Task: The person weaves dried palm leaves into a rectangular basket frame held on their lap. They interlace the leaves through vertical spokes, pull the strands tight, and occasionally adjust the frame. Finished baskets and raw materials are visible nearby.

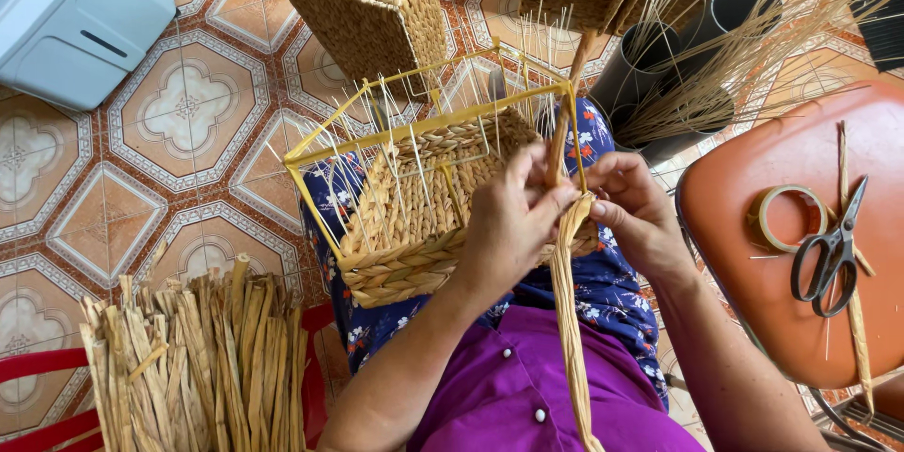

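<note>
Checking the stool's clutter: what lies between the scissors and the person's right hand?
In the head view, a tape roll lies on the orange stool between the scissors and right hand.

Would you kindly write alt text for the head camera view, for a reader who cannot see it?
Seen from above, a person's left hand and right hand grip a dried fibre strand at a half-woven basket on a yellow wire frame in their lap. A bundle of dried strands stands lower left; scissors and a tape roll lie on an orange seat at right.

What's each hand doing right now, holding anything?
Left hand: closed, pinching the straw strand against the basket.
Right hand: fingers curled on the same strand at the yellow frame.
</note>
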